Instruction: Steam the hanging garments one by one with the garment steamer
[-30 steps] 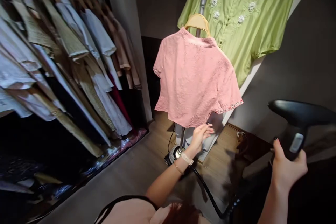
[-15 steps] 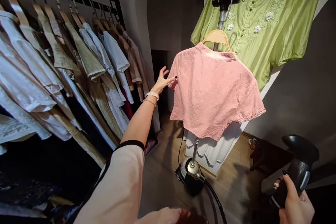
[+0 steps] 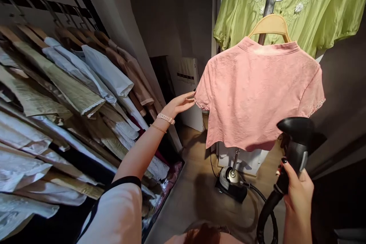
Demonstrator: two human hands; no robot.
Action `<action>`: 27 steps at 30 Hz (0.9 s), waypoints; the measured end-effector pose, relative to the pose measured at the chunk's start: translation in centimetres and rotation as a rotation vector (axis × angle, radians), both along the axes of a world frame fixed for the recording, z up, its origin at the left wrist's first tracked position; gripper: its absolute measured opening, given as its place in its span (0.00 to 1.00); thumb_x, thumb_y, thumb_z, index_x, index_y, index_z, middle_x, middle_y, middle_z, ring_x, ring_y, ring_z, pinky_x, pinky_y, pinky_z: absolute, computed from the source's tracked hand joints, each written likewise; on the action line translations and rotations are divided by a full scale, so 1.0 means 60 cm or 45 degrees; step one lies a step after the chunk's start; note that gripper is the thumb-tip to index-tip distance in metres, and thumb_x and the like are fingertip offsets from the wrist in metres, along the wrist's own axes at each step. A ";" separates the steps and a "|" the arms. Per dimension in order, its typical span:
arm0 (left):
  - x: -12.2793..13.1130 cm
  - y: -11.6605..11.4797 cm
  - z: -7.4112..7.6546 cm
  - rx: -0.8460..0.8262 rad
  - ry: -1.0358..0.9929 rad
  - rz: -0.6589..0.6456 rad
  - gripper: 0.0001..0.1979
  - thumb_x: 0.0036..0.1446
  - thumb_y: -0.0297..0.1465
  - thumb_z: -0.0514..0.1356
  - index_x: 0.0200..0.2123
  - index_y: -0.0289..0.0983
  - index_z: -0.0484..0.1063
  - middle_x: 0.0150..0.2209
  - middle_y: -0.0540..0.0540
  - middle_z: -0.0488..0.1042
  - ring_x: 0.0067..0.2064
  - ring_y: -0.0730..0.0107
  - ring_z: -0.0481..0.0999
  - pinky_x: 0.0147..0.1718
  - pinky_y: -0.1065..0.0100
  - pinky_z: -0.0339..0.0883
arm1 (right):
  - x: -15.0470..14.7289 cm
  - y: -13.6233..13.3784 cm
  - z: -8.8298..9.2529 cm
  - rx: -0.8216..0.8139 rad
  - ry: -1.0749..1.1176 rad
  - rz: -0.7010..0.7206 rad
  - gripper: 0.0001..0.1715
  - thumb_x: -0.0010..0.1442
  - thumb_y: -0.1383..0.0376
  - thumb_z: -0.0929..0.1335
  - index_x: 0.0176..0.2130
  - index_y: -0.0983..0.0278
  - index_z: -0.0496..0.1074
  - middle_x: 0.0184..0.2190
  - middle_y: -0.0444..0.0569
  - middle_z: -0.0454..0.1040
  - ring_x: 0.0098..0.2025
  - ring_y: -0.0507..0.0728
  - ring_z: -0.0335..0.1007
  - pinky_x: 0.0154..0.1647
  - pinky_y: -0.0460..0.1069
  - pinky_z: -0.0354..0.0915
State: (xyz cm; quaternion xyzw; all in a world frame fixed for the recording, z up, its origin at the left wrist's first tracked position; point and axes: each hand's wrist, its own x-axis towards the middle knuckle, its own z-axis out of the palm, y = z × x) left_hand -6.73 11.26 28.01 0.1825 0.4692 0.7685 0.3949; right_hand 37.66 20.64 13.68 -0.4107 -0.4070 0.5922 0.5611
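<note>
A pink short-sleeved blouse hangs from a light wooden hanger on the pole of a standing garment steamer. At the blouse's left cuff is my left hand, its fingers closed at the sleeve edge; the fingertips are partly hidden there. My right hand is wrapped round the black handle of the steamer head. The head is held upright in front of the blouse's lower right corner, its nose pointing left. A black hose runs from the handle down toward the steamer's base.
A rack of hanging clothes fills the left side. Behind the blouse hangs a green embroidered top. A white panel leans near the back wall. The wooden floor shows around the steamer base.
My left hand has gone from spread fingers beside the sleeve to closing at its cuff. My right hand has brought the steamer head up and left, nearer the blouse. The view has shifted.
</note>
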 end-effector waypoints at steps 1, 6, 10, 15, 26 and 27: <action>0.001 0.000 -0.001 -0.009 -0.048 -0.029 0.06 0.58 0.19 0.64 0.39 0.31 0.77 0.37 0.40 0.79 0.38 0.68 0.81 0.43 0.69 0.76 | -0.016 -0.017 -0.001 0.007 -0.010 0.032 0.30 0.41 0.52 0.82 0.38 0.67 0.75 0.27 0.42 0.74 0.25 0.49 0.68 0.24 0.42 0.66; 0.009 -0.021 -0.002 0.197 -0.049 0.036 0.04 0.60 0.21 0.62 0.33 0.34 0.76 0.33 0.46 0.79 0.35 0.74 0.79 0.42 0.73 0.75 | -0.076 -0.078 -0.010 0.020 -0.068 0.140 0.30 0.44 0.49 0.81 0.37 0.66 0.74 0.26 0.42 0.73 0.26 0.50 0.65 0.24 0.43 0.62; 0.017 -0.059 0.005 0.281 0.129 0.106 0.06 0.53 0.28 0.69 0.32 0.36 0.75 0.32 0.48 0.78 0.33 0.72 0.78 0.39 0.69 0.76 | -0.109 -0.096 -0.006 0.087 -0.169 0.224 0.29 0.47 0.47 0.79 0.36 0.64 0.72 0.26 0.42 0.71 0.26 0.51 0.65 0.26 0.45 0.62; 0.025 -0.108 0.025 0.322 0.582 0.314 0.13 0.45 0.33 0.73 0.34 0.39 0.77 0.35 0.50 0.78 0.35 0.72 0.78 0.34 0.74 0.73 | -0.139 -0.100 0.027 0.460 -0.568 0.133 0.26 0.50 0.44 0.75 0.33 0.63 0.71 0.24 0.43 0.70 0.27 0.54 0.65 0.28 0.48 0.61; 0.021 -0.140 0.024 0.506 1.002 0.812 0.19 0.48 0.43 0.75 0.39 0.41 0.76 0.37 0.49 0.76 0.43 0.68 0.78 0.40 0.72 0.72 | -0.162 0.020 0.233 2.031 -1.423 -0.003 0.28 0.66 0.46 0.66 0.50 0.66 0.73 0.38 0.56 0.79 0.37 0.61 0.74 0.30 0.50 0.53; 0.024 -0.143 0.024 0.520 1.008 0.819 0.19 0.49 0.43 0.74 0.40 0.41 0.76 0.39 0.48 0.76 0.44 0.68 0.78 0.41 0.71 0.72 | -0.167 0.024 0.255 2.109 -1.471 0.018 0.27 0.67 0.47 0.65 0.51 0.65 0.72 0.39 0.56 0.79 0.37 0.61 0.74 0.30 0.50 0.51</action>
